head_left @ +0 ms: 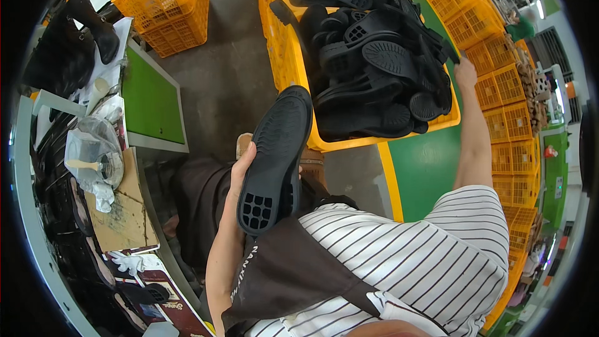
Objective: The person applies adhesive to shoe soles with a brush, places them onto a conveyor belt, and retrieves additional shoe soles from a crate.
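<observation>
My left hand point(240, 171) grips a stack of black rubber shoe soles point(277, 156), tread side up, held over my lap with the heel end toward me. My right hand point(465, 73) stretches out to the far right rim of a yellow plastic crate point(287, 56), where it touches the black soles point(374, 56) heaped inside. Whether its fingers close on one sole I cannot tell. I wear a striped shirt and a dark apron.
A green-topped workbench point(150, 97) stands on the left with cardboard, a plastic bag and a brush. Black boots point(68, 37) sit at the far left. More yellow crates point(165, 3) stand behind, and stacks of them point(505, 106) line the right.
</observation>
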Demonstrator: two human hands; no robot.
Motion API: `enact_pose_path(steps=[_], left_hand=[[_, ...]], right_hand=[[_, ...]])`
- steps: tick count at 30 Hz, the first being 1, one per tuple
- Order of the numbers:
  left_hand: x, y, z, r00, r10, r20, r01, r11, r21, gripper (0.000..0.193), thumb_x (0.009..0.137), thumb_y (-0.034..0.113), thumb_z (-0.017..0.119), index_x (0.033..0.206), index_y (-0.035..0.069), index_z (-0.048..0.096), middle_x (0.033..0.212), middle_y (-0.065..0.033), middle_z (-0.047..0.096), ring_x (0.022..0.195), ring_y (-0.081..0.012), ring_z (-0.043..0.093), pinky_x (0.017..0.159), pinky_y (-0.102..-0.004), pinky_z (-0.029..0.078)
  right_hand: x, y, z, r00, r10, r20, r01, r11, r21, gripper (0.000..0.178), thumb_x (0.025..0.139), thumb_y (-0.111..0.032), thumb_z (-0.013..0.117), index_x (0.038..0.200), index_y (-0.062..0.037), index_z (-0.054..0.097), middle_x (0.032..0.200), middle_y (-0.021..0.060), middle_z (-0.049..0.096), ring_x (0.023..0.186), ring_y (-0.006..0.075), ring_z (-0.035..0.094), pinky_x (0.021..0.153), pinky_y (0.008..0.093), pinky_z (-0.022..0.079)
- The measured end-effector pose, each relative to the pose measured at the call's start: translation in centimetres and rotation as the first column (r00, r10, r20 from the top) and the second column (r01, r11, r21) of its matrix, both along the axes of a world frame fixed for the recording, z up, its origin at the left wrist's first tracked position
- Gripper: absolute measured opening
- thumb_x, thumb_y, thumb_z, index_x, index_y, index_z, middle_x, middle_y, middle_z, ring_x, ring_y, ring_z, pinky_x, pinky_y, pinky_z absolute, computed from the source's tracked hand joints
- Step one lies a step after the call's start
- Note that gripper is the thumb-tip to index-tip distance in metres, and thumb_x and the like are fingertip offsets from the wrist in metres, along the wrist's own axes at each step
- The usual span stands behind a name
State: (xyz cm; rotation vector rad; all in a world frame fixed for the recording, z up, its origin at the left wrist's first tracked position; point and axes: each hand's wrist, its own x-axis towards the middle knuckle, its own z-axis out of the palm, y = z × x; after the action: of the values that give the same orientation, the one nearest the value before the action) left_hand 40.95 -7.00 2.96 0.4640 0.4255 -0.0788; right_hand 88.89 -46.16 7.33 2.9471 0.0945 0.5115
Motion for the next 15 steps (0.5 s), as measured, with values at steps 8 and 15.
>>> enact_pose_path(steps=[8,15], left_hand=[[1.2,0.5,-1.4,0.990,-0.044,0.137,0.051,0.997,-0.050,0.086,0.089,0.072,0.035,0.128,-0.003,0.050,0.099,-0.0209,0.065,0.083,-0.0236,0.067,0.074,-0.0318,0.057],[2.5,-0.2,-1.0,0.958,0.276,0.080,-0.265,0.956,-0.128,0.094,0.084,0.076,0.039,0.132,-0.004,0.045,0.115,-0.0213,0.061,0.099,-0.0274,0.064,0.088,-0.0396,0.054]], right_hand=[[-13.3,16.3,8.6,0.445,0.795,0.413,-0.893,0.426,0.144,0.034,0.083,0.002,0.052,0.110,-0.0133,0.068,0.106,0.0090,0.068,0.095,0.0282,0.065,0.084,0.0336,0.052],[-29.8,24.3,5.8,-0.251,0.958,0.140,-0.960,-0.265,0.090,0.027,0.080,-0.014,0.064,0.106,-0.0199,0.069,0.121,0.0002,0.062,0.111,0.0185,0.059,0.095,0.0353,0.046]])
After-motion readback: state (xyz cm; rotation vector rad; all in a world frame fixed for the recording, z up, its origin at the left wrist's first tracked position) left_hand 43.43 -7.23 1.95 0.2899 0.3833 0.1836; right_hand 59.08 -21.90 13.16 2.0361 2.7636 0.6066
